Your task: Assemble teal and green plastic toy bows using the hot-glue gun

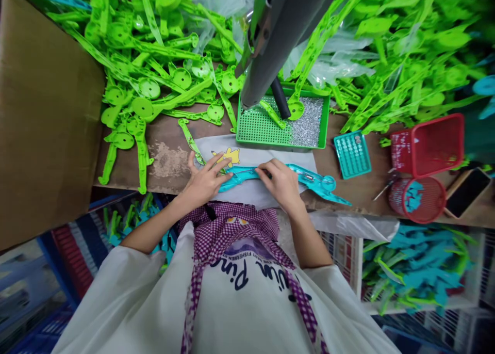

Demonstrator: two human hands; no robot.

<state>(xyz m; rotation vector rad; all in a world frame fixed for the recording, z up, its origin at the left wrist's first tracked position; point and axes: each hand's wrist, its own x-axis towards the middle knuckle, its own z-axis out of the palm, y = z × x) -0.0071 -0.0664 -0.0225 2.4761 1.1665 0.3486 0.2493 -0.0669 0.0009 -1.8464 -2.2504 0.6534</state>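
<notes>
A long turquoise plastic part lies across a pale cloth at the table's front edge. A thin line, perhaps a rod or wire, runs along it, and a small metallic piece shows in its right half. My left hand rests on its left end with fingers spread, beside a narrow green plastic part. Over its middle, my right hand is closed in a pinch; what is between the fingertips is too small to make out. The palm hides some of the part.
Green plastic parts heap along the back. A green basket holds small metal pieces, under a grey post. Rightward are a turquoise tray, red baskets and a phone. A cardboard box stands left.
</notes>
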